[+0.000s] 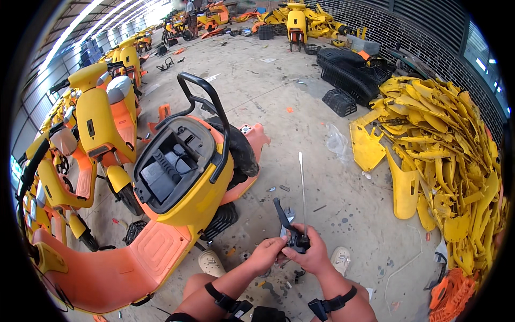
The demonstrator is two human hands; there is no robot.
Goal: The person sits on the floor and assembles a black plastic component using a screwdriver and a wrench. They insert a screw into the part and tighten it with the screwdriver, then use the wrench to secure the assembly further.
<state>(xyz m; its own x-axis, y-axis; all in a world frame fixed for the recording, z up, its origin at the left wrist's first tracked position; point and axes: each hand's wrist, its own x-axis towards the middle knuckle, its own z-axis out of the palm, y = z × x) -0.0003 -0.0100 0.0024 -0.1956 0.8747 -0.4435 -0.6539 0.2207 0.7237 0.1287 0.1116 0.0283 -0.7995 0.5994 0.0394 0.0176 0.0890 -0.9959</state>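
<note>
In front of my knees, both hands meet at a black brake lever (282,216) with its dark clamp body. My left hand (267,253) is closed, its thumb and fingertips pinching the clamp's left side. My right hand (312,256) wraps the clamp from the right. A long-shafted screwdriver (302,188) rises beside the lever from my right hand, its flat silver tip pointing away from me; the handle is hidden. To my left stands a yellow and orange scooter (188,198) without its seat, its dark storage well (161,177) exposed.
A large heap of yellow plastic panels (445,155) lies on the right, with orange netted pieces (453,295) at its near end. Black crates (340,102) sit behind it. More scooters (104,121) line the left. A person (190,19) stands far back.
</note>
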